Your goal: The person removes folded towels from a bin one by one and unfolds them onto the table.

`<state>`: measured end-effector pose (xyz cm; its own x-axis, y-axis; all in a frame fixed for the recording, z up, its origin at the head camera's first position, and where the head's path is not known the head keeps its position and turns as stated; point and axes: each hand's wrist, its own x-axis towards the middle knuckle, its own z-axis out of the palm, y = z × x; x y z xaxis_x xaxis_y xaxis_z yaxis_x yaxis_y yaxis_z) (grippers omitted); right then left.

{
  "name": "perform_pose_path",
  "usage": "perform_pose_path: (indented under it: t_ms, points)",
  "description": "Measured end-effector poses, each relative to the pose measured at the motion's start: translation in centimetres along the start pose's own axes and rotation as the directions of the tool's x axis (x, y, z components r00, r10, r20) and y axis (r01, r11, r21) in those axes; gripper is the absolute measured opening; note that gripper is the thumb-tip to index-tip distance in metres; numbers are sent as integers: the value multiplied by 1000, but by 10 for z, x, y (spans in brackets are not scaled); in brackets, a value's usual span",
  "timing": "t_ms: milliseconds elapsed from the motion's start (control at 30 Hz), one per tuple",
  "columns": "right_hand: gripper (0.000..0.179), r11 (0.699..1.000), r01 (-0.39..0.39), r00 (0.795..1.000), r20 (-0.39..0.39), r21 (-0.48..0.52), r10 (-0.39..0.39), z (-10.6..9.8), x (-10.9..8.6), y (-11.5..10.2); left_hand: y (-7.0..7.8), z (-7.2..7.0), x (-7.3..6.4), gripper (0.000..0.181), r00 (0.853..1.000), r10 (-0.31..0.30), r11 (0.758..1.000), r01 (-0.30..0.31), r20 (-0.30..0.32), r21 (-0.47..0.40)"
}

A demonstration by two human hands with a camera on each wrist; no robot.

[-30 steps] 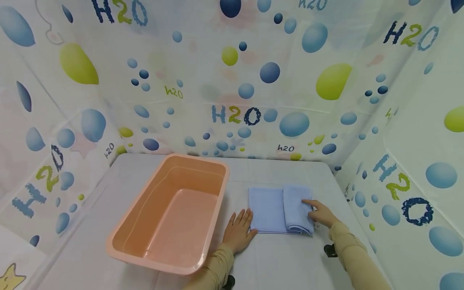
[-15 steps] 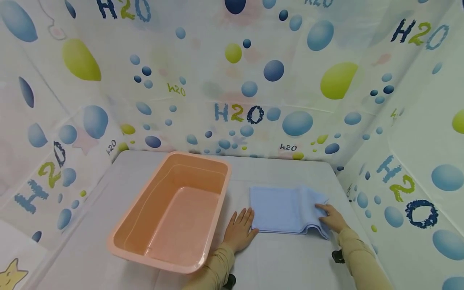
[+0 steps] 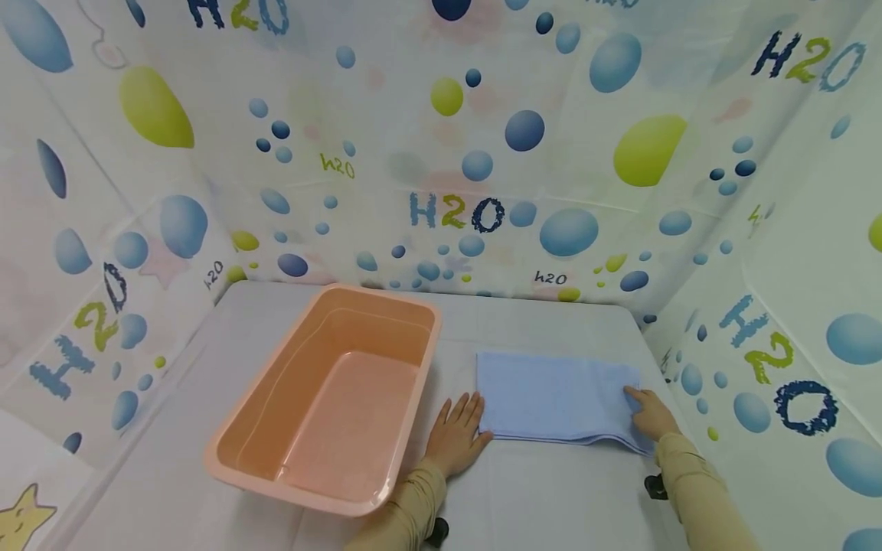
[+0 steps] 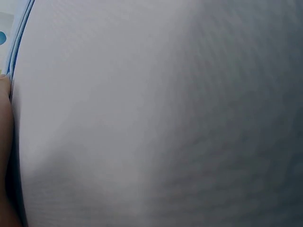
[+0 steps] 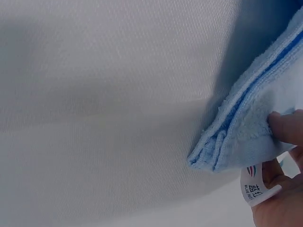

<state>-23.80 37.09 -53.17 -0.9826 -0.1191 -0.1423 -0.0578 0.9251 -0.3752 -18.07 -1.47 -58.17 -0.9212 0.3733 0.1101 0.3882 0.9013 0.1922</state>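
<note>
A light blue terry towel (image 3: 551, 394) lies folded in layers on the white table, right of the basin. At its left edge my left hand (image 3: 453, 435) rests flat with spread fingers, the fingertips right at the towel's edge. My right hand (image 3: 651, 415) pinches the towel's right end near the front corner. Seen from the right wrist, one digit presses on top of the towel (image 5: 255, 123) while other fingers curl below, beside a white printed label (image 5: 253, 187). The left wrist view catches only a sliver of the hand (image 4: 4, 127) and the towel's edge (image 4: 18, 42).
A large peach plastic basin (image 3: 429, 344) stands left of my left hand, its rim close above the left sleeve. White sheets printed with coloured drops (image 3: 568, 232) form walls at the back and both sides. The white table (image 3: 530, 497) extends in front of the towel.
My right hand has moved right, drawing the towel's folded-over flap out to the right, so the towel now lies wider and flatter. The left hand has stayed at the left edge.
</note>
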Motion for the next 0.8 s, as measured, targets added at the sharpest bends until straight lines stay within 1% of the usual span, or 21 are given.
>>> perform_pose_path:
  t_ms: [67, 267, 367, 433, 533, 600, 700, 800]
  points:
    - [56, 1000, -22, 1000, -5, 16, 22, -1, 0, 3, 0, 0, 0, 61, 1000, -2, 1000, 2, 3, 2]
    - [53, 995, -45, 998, -35, 84, 48, -6, 0, 16, 1, -2, 0, 62, 1000, -12, 1000, 12, 14, -3]
    - [53, 990, -80, 996, -19, 116, 83, -9, -2, 22, 1, -2, 0, 62, 1000, -8, 1000, 8, 10, -2]
    - [53, 985, -108, 994, 5, 136, 108, -11, -2, 24, 1, -2, -1, 62, 1000, -2, 1000, 2, 1, 5]
    - [53, 983, -112, 994, 16, 146, 111, -13, 0, 26, 1, -3, 0, 62, 1000, 0, 1000, 0, -8, 22]
    - [52, 982, -108, 994, 8, 155, 108, -12, 1, 28, 1, -4, 1, 62, 1000, -3, 1000, 3, -8, 31]
    - [52, 979, -130, 991, -11, 160, 133, -12, 2, 29, 2, -5, 1, 62, 1000, -10, 1000, 10, 15, 26]
    - [53, 972, -176, 982, -34, 159, 183, -11, 2, 27, 4, -3, 0, 63, 999, -9, 1000, 8, 31, 13]
